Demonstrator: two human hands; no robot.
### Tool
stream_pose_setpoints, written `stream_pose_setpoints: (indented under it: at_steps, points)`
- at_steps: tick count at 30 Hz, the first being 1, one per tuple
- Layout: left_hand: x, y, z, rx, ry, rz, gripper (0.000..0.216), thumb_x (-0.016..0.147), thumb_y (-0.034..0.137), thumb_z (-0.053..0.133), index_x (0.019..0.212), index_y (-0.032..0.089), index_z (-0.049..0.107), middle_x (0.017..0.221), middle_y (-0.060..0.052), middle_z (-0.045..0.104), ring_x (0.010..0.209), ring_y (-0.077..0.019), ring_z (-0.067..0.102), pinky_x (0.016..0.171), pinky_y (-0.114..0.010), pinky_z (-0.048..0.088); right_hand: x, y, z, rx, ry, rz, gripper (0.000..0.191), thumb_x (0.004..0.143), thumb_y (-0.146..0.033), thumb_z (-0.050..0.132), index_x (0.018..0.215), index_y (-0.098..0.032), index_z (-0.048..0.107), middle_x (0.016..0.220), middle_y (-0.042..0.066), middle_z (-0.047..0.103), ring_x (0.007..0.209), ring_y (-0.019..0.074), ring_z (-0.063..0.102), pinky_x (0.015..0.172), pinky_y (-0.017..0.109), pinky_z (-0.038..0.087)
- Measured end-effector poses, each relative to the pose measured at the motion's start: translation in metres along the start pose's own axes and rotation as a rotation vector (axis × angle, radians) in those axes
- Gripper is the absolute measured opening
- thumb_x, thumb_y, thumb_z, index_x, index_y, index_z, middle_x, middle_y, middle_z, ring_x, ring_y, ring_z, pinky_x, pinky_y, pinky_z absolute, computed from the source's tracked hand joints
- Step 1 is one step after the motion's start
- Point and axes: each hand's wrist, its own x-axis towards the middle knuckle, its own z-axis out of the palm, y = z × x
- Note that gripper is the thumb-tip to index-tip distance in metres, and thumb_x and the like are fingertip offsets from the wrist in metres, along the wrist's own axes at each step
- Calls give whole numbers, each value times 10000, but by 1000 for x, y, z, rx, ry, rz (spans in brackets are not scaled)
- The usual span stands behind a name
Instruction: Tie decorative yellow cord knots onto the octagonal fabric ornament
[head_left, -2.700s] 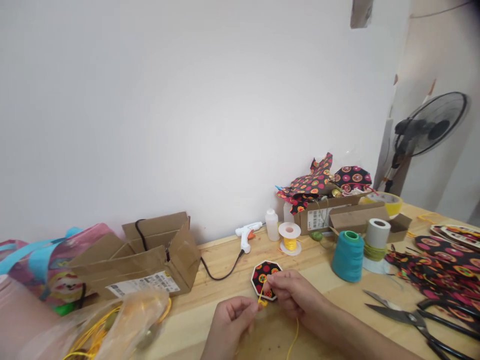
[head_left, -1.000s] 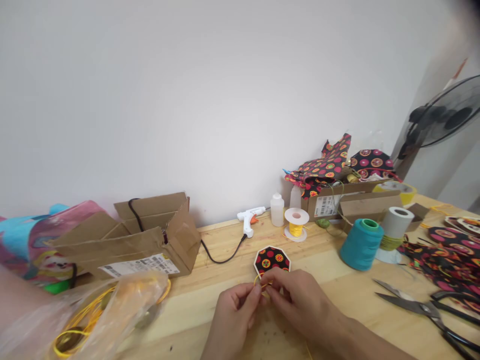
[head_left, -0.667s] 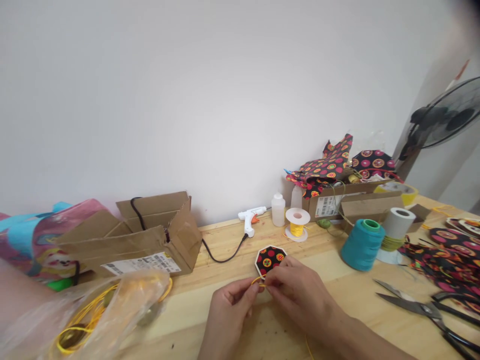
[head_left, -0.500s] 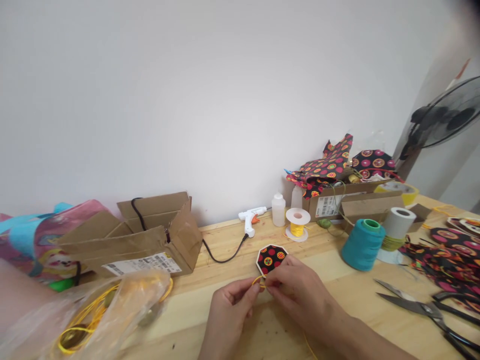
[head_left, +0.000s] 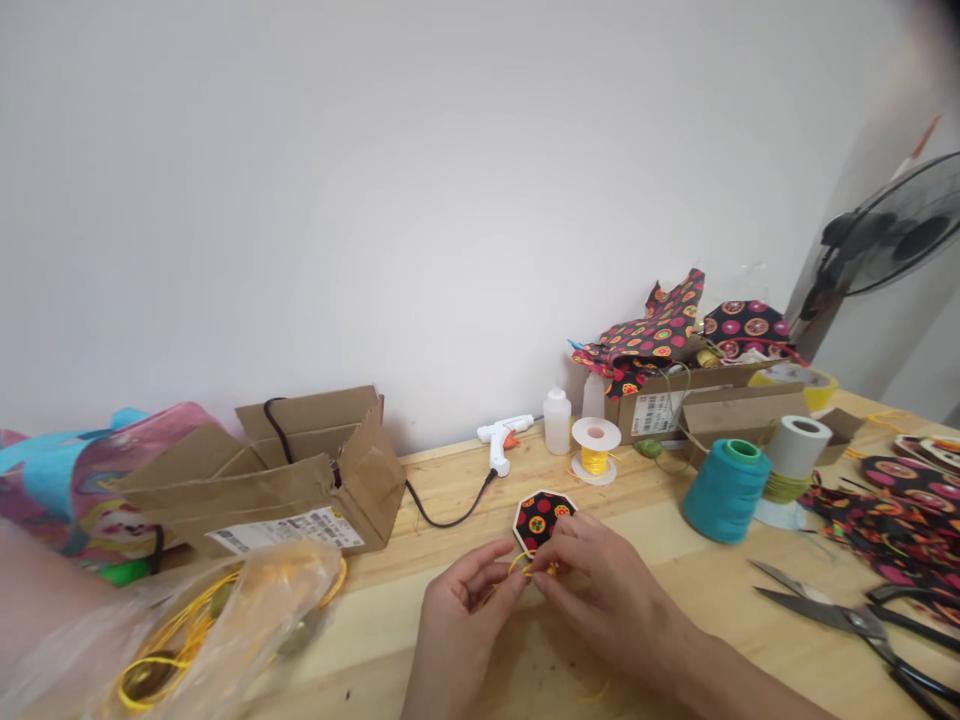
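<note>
Between my fingertips is a small loop of yellow cord. My left hand pinches it from the left, thumb against forefinger. Opposite, my right hand has its thumb and forefinger closed on the same cord, and the two hands nearly touch. Just behind them lies an octagonal piece with a pale rim and black, red and orange patterned fabric; my right fingers cover its lower right edge. The cord's knot or crossing is too small to make out.
A spool of yellow cord, a white bottle and a glue gun stand behind. Right are a teal thread cone, scissors and fabric pieces. A cardboard box and plastic bag are left.
My left fingers have spread and risen slightly, and the loop has shifted between the hands. The cord's tail below my right wrist now shows only as a short piece.
</note>
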Motion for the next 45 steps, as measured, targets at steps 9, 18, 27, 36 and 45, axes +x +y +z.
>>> stream_pose_setpoints:
  at_steps: [9,18,27,36,45]
  points:
    - [-8,7,6,65,-67,5,310,580,215,656,877,144,604,652,-30,690,650,-146,602,590,-201,439,3,-4,-2,98,-68,58,211,765,-238,440,626,-192,593,621,3,488,626,125,427,533,233,278]
    - [-5,4,5,22,-63,-63,335,522,199,693,844,139,624,564,-9,672,547,-117,572,541,-187,410,6,-1,-8,1073,-83,263,27,587,-142,492,573,-157,509,688,-4,446,650,116,419,578,227,318]
    - [-1,2,1,-6,23,-68,280,489,185,703,760,142,648,519,12,647,518,-108,563,508,-173,399,-7,5,-63,1573,-457,-468,568,744,-552,224,352,-167,368,371,-31,325,385,54,345,444,190,286]
    - [-4,2,2,26,-27,19,200,511,186,691,707,158,662,638,-35,691,642,-164,608,583,-214,454,3,-2,-26,60,-157,-98,282,613,-416,604,781,-195,550,701,-6,549,616,117,457,538,219,298]
    - [-6,2,5,123,-140,38,135,572,206,648,689,146,674,707,-73,699,698,-200,613,643,-260,462,7,2,-12,255,-41,125,127,682,-281,544,702,-176,613,636,3,513,591,116,448,516,211,315]
